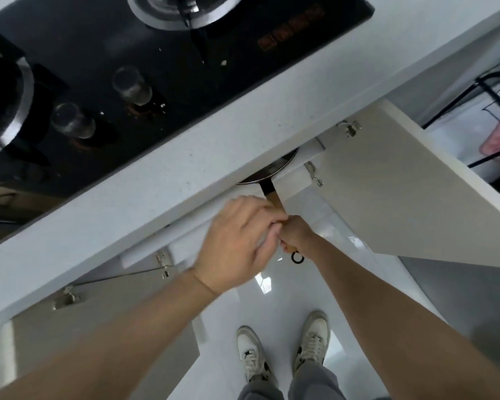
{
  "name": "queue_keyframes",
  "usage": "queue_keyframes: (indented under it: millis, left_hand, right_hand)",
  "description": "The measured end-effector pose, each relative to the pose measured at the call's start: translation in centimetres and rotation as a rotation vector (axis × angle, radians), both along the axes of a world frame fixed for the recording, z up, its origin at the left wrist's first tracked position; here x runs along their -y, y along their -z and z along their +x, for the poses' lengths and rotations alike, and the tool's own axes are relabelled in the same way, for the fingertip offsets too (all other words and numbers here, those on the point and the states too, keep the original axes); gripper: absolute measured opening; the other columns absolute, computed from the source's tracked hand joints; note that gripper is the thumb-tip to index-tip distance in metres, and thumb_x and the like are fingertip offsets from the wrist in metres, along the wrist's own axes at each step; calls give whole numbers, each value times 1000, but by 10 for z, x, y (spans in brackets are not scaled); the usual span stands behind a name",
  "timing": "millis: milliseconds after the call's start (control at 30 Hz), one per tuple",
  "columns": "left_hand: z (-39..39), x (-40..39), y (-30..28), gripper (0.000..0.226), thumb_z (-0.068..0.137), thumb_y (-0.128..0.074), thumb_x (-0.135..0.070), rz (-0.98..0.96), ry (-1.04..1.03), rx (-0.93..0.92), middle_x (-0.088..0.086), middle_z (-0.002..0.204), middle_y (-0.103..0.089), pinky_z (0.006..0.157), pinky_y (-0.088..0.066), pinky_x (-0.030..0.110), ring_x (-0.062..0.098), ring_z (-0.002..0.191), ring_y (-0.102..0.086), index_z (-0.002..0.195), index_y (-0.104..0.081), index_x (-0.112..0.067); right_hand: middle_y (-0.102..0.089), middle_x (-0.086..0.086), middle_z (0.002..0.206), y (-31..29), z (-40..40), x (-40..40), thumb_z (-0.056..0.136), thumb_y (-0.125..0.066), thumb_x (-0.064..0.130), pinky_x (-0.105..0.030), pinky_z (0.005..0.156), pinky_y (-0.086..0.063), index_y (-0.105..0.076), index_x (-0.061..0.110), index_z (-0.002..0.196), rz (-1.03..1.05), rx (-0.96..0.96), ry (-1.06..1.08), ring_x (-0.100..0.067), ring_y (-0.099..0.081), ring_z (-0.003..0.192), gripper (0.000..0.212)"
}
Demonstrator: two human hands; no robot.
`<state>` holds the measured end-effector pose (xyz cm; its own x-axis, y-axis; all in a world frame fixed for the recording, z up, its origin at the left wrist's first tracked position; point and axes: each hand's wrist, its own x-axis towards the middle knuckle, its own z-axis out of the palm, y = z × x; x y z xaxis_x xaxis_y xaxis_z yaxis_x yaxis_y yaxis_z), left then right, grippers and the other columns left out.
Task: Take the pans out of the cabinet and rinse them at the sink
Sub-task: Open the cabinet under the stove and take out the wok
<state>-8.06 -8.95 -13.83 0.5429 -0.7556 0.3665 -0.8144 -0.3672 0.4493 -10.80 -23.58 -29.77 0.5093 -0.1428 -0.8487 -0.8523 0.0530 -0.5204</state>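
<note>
A dark pan [272, 168] pokes out from the cabinet under the countertop [185, 157], and most of it is hidden by the counter edge. Its wooden handle [276, 202] points toward me and ends in a black hanging ring [297, 257]. My right hand [296, 233] grips the lower part of the handle. My left hand [237, 241] is just above it, its fingers curled against the handle and touching my right hand. No sink is in view.
Both cabinet doors stand open: the right door [401, 197] swings out wide, the left door [98, 327] lies below the counter. A black gas stove [156, 67] fills the counter top. A black wire rack [497, 111] is at the far right. My feet [283, 350] stand on the white floor.
</note>
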Motion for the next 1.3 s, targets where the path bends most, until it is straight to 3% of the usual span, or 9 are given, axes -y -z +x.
queue_keyframes:
  millis: [100,200,233,300,367,433,533,800,1300]
  left_hand:
    - [-14,22,65,27,97,-57,-39,269,-363,-579,-5,107,-60,82,-50,27,8,97,-58,114,-60,-17]
    - [7,48,124,79,84,-60,-66,421,-718,-1188,1,122,-57,81,-46,25,13,103,-56,136,-43,-9]
    - [12,59,137,84,80,-64,-68,397,-746,-1329,3,121,-60,83,-49,27,15,102,-59,135,-43,-8]
    - [16,83,160,61,79,-75,-54,147,-813,-1491,5,98,-70,80,-59,33,18,85,-70,113,-56,-8]
    - [14,102,176,34,83,-79,-33,-199,-966,-1613,4,68,-66,60,-59,28,16,55,-66,95,-61,-7]
    - [11,107,181,27,84,-78,-30,-325,-1050,-1698,0,52,-58,48,-53,21,12,41,-55,83,-62,-8]
    - [9,104,183,38,81,-78,-42,-285,-1064,-1785,-3,47,-48,42,-45,20,11,37,-44,66,-56,-15]
    - [-28,87,153,26,87,-66,-23,-153,-1164,-1733,-1,46,-48,39,-41,19,11,34,-40,66,-56,-12]
    - [-173,15,66,32,89,-63,-22,22,-1066,-1872,-3,44,-45,41,-39,20,12,38,-39,60,-51,-13]
  right_hand:
    - [-55,-5,58,6,-13,5,94,-64,27,-19,38,-44,-63,9,84,-10,-13,-3,-11,-49,37,20]
    - [-54,-5,61,11,-30,9,88,-71,29,-22,42,-46,-61,12,84,61,-30,36,-13,-48,42,21]
    - [-54,-4,61,13,-35,9,87,-72,30,-22,43,-47,-61,13,84,72,-35,29,-12,-49,42,21]
    - [-55,-3,59,17,-45,11,87,-72,30,-23,44,-49,-61,13,82,90,-39,18,-11,-51,40,21]
    - [-54,-3,57,21,-50,14,87,-71,24,-23,46,-51,-59,12,82,130,-67,17,-10,-53,37,18]
    - [-58,-5,64,20,-51,16,88,-69,17,-25,51,-56,-60,8,87,206,-113,9,-13,-61,41,12]
    - [-63,-6,64,17,-51,15,86,-68,11,-25,49,-54,-64,6,86,201,-89,-1,-12,-60,43,6]
    - [-54,-2,51,-13,-97,-21,83,-68,14,-23,41,-43,-60,8,72,106,-27,80,-12,-48,39,15]
    - [-51,1,41,-110,-243,-97,80,-69,7,-19,39,-38,-54,12,61,87,-142,167,-11,-45,33,25]
